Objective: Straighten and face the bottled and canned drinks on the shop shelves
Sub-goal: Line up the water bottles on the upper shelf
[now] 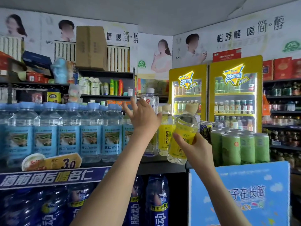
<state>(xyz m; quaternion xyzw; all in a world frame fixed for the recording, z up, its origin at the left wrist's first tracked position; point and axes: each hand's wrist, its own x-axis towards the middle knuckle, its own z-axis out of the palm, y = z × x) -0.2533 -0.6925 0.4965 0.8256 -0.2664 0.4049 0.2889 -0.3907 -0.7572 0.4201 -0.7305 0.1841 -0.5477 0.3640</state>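
Head view: we see the shelf [162,166] with its row of blue-label water bottles [68,132] cut off at the left edge. Our left hand [144,118], fingers straight and spread, hides the middle of the clear bottle [150,99]; we cannot tell whether it makes contact. The lemon soda bottle [187,128] is above the shelf's right end, beside an upright twin [166,128]. Its long axis is tilted, cap up and to the right. It has a yellow label and a pale cap. Our right hand [197,149] grips its lower half, covering part of the print.
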